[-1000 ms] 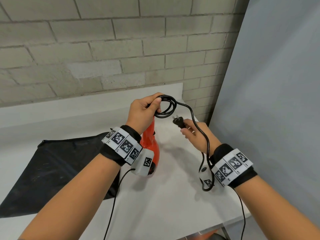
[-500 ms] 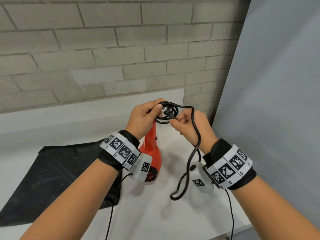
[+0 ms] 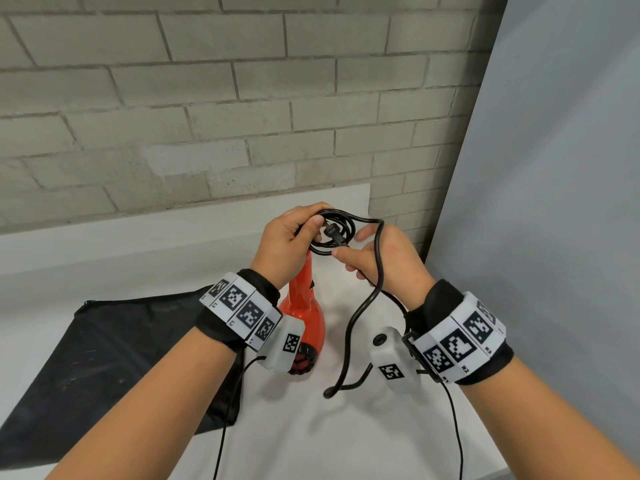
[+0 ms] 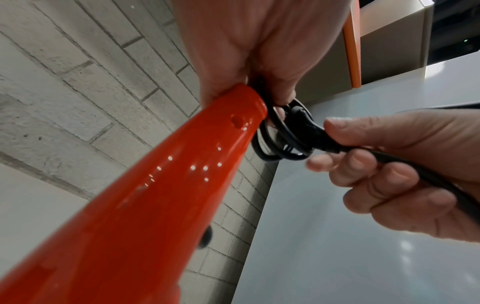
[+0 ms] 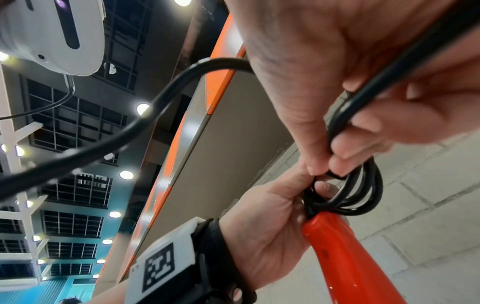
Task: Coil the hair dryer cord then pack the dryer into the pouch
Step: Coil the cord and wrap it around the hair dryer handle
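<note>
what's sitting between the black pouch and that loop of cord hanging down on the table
In the head view, the red hair dryer stands there, between the pouch on its left and the hanging cord loop on its right, its handle gripped by the left hand.

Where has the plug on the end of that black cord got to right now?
In the head view the plug sits mid-frame, pinched by the right hand and poked into the coiled cord that the left hand holds atop the red dryer's handle.
</note>
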Action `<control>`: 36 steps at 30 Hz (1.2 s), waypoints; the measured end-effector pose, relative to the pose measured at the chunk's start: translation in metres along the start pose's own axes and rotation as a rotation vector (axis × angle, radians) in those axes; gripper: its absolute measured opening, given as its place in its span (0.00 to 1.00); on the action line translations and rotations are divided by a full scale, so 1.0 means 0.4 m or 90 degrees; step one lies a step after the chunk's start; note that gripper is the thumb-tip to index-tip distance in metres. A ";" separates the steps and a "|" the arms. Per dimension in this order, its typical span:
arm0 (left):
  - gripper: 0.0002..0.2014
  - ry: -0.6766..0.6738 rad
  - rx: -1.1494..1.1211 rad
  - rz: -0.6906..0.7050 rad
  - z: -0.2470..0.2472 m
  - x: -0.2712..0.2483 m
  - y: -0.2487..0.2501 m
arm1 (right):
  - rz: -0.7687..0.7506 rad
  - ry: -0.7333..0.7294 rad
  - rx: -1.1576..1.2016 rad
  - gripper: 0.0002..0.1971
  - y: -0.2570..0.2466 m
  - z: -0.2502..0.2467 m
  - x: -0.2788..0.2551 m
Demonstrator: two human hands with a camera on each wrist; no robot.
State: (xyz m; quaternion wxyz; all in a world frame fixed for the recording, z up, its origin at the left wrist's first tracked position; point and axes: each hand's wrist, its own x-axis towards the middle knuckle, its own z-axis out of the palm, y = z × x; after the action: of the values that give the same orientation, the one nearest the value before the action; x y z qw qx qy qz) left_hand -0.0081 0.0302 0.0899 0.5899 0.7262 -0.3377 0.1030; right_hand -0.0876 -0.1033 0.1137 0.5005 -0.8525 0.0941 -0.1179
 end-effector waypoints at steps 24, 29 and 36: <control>0.18 -0.098 -0.183 -0.093 0.001 0.006 0.037 | -0.090 0.044 -0.006 0.23 0.031 0.038 0.081; 0.17 -0.101 -0.179 -0.099 -0.006 0.013 0.033 | -0.112 -0.079 0.029 0.13 0.019 0.037 0.102; 0.16 -0.090 -0.151 -0.101 -0.004 0.013 0.026 | -0.193 -0.181 -0.049 0.06 0.026 0.009 0.085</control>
State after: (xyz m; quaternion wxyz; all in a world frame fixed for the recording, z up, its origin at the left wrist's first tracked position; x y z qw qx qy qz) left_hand -0.0101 0.0289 0.1017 0.6527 0.6811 -0.3299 -0.0363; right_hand -0.0543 -0.1146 0.1066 0.4526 -0.8833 -0.1023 -0.0664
